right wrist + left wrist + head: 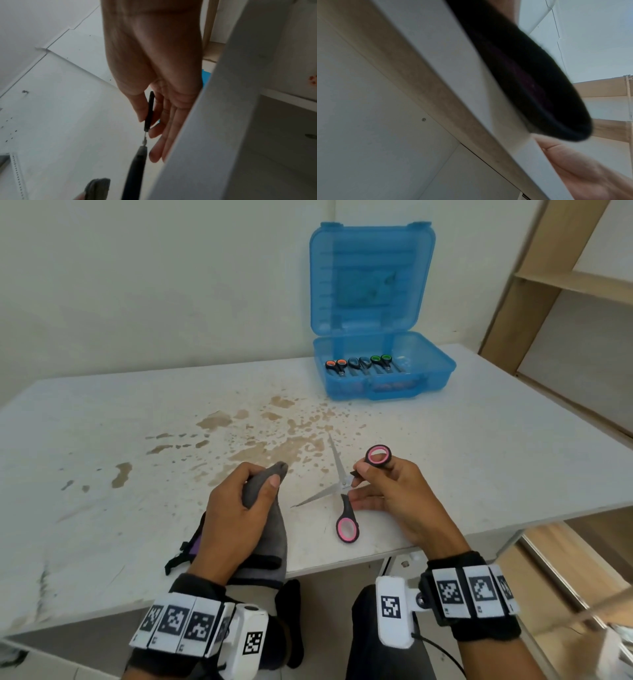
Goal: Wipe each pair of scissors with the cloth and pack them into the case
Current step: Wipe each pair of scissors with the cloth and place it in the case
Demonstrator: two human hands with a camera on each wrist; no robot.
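The left hand (236, 515) is gripping the grey cloth (265, 529), its fingers (270, 491) and thumb curled round a bunched end that is poking out beyond the fingertips; the rest of the cloth is trailing back under the palm and over the near edge of the bench (102, 508). Just right of those fingers, the pink scissors (344, 491) are lying spread wide open: one blade is pointing away toward the case (380, 364), the other toward the left hand. The right hand (394, 494) is pinching the upper handle arm between thumb and forefinger, that loop standing above the fingers, the other loop lying nearer the bench edge. Far beyond the right fingers, the blue case is standing open, lid upright, holding three scissors side by side: orange, blue, green.
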